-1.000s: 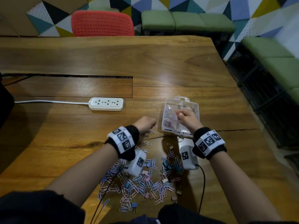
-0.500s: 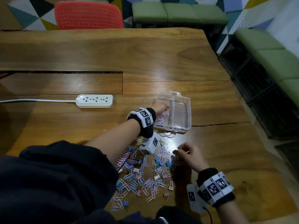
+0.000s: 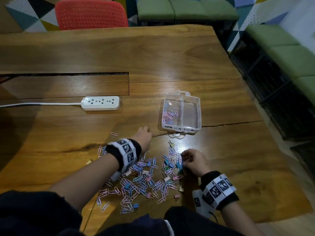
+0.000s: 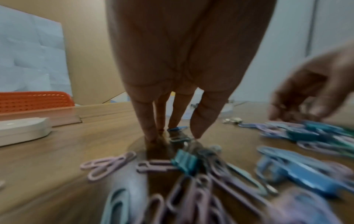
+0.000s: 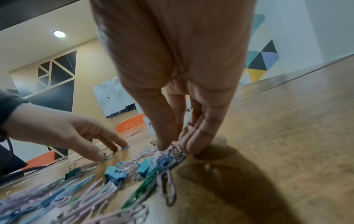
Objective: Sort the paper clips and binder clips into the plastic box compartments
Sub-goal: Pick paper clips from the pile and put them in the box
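A clear plastic box (image 3: 197,114) stands on the wooden table. Its left compartment holds several pastel paper clips (image 3: 168,114); the right compartment looks bare. A mixed pile of paper clips and binder clips (image 3: 144,178) lies in front of me. My left hand (image 3: 148,133) (image 4: 172,136) is at the pile's far edge, its straight fingers touching the table at a blue paper clip (image 4: 177,128). At the pile's right side, my right hand (image 3: 184,160) (image 5: 175,149) pinches pink paper clips (image 5: 172,147) between thumb and fingers. Blue binder clips (image 5: 114,174) lie just before it.
A white power strip (image 3: 100,103) with its cord lies left of the box. A slot (image 3: 64,74) runs through the table's left half. A red chair (image 3: 91,14) and green benches (image 3: 185,9) stand beyond the far edge. The table's right edge (image 3: 247,92) is near the box.
My left hand has come back from the box to the table by the pile. The right hand, at the box a second ago, now works in the pile.
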Demonstrator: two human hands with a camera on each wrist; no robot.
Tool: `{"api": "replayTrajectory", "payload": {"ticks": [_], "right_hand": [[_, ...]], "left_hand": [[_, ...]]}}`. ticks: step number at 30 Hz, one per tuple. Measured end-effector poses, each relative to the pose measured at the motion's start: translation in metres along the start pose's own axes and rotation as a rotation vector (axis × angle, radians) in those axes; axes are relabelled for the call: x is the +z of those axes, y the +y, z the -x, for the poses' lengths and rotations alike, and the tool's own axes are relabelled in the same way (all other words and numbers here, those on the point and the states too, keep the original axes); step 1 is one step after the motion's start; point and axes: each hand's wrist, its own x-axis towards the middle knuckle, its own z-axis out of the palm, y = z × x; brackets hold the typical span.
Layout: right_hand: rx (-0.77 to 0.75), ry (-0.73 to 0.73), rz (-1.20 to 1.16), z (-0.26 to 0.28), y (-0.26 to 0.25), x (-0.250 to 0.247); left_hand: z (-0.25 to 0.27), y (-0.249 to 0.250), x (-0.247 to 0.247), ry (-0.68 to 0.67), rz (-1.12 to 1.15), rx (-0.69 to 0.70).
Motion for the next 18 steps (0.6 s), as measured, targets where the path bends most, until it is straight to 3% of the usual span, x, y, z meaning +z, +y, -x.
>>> {"api": "replayTrajectory", "payload": {"ticks": [7,10,15,18], "right_hand": [[0.039,0.138,0.088,0.003,-0.004,0.016],[0.056,0.188,0.096,0.001,-0.01,0.019],[0.025,0.063,0.07,0.001,-0.014,0.02],[0.054,0.115,0.037,-0.001,-0.014,0.02]], "left_hand": [[0.022,0.015,0.021,0.098,-0.083,0.121],[0.025,0.016,0.023,0.094,0.005,0.119],[0.027,0.018,0.026,0.087,0.254,0.074],[0.028,0.02,0.029,0.058,0.329,0.054]]}}
